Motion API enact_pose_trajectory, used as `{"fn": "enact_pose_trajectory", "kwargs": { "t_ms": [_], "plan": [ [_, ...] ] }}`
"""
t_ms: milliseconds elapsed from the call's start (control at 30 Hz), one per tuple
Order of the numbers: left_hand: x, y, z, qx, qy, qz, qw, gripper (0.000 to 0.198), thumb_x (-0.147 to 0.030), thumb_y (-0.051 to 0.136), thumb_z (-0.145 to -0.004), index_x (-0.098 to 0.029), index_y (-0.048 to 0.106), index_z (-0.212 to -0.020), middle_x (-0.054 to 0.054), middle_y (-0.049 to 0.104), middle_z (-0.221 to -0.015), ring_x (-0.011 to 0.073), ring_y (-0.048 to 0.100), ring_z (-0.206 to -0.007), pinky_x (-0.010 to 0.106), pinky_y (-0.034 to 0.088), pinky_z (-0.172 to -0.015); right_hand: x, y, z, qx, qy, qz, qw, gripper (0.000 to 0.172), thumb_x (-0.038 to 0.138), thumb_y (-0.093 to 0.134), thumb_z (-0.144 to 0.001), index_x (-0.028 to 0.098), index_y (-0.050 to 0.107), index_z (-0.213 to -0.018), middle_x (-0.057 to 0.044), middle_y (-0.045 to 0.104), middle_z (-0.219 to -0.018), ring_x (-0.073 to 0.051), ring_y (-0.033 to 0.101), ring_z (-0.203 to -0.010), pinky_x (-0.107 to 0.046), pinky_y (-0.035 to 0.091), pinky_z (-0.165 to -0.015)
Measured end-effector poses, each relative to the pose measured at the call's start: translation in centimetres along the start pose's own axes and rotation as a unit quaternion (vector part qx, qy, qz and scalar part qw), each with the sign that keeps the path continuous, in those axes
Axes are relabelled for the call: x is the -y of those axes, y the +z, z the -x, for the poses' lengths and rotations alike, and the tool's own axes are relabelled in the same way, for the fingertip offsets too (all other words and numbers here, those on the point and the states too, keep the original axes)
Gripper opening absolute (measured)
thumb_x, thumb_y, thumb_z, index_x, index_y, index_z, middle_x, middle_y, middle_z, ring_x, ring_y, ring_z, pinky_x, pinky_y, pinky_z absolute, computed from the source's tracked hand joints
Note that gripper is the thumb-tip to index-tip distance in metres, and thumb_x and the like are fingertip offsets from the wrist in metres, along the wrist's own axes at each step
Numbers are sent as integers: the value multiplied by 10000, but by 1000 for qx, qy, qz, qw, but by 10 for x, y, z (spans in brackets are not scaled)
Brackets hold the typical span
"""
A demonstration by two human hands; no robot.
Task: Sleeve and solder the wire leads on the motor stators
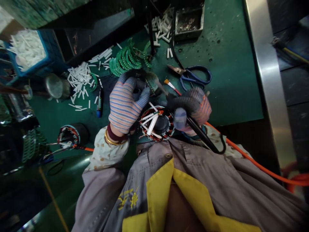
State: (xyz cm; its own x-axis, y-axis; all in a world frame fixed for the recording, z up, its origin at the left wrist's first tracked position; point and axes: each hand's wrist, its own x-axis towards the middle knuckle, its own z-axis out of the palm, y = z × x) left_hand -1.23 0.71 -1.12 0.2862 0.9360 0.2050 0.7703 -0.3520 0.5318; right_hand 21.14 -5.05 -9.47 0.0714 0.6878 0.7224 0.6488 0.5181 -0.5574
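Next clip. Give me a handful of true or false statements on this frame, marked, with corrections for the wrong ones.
1. The left hand and right hand both wear striped gloves. True.
2. The right hand grips the scissors. False: they lie on the table; it holds a black-handled tool.
3. White tubes lie across the wound ring between the hands and the person's body. True.
4. The marker stands upright in the blue bin. False: it lies on the table, left of the left hand.
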Motion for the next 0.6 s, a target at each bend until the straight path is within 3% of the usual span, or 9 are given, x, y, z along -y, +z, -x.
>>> {"fn": "enact_pose_trajectory", "kwargs": {
  "t_ms": [100, 200, 333, 467, 600],
  "plan": [
    [3, -1, -3, 16, -11, 0, 1000, 240, -378, 896, -1186, -276, 737, -1037, 69, 832, -1215, 322, 826, -1192, 482, 739, -1135, 2, 10, -24, 92, 4, 69, 993, 448, 513, 548, -1242, 341, 946, -1356, -87, 782, -1092, -302, 732, -1049, -481, 632, -962],
    [7, -6, -7, 47, -23, 3, 999, 230, -387, 905, -1187, -290, 740, -1059, 79, 839, -1250, 351, 838, -1292, 493, 717, -1222, 3, 15, -42, 197, 31, 100, 975, 352, 474, 689, -1218, 353, 955, -1414, -114, 808, -1208, -357, 762, -1170, -537, 658, -1011],
    [7, -10, -7, 49, -23, 4, 999, 175, -307, 918, -1148, -301, 768, -1059, 80, 853, -1282, 367, 841, -1313, 518, 714, -1238, 2, 11, -43, 246, 77, 108, 960, 311, 492, 806, -1194, 355, 942, -1437, -131, 819, -1287, -393, 754, -1258, -552, 663, -1024],
    [3, -10, -6, 54, -36, 11, 998, 154, -316, 888, -1172, -286, 785, -1061, 73, 861, -1226, 355, 843, -1276, 519, 731, -1205, -4, 16, -35, 179, 34, 108, 977, 261, 350, 704, -1219, 355, 930, -1349, -99, 794, -1209, -331, 725, -1174, -501, 635, -994],
    [4, -8, -13, 48, -25, 3, 999, 200, -288, 892, -1154, -278, 764, -1000, 62, 858, -1099, 350, 849, -1230, 538, 721, -1215, -5, 21, -21, -42, -33, 6, 999, 367, 484, 557, -1257, 313, 849, -1114, -51, 683, -950, -259, 643, -911, -425, 477, -779]
  ]
}}
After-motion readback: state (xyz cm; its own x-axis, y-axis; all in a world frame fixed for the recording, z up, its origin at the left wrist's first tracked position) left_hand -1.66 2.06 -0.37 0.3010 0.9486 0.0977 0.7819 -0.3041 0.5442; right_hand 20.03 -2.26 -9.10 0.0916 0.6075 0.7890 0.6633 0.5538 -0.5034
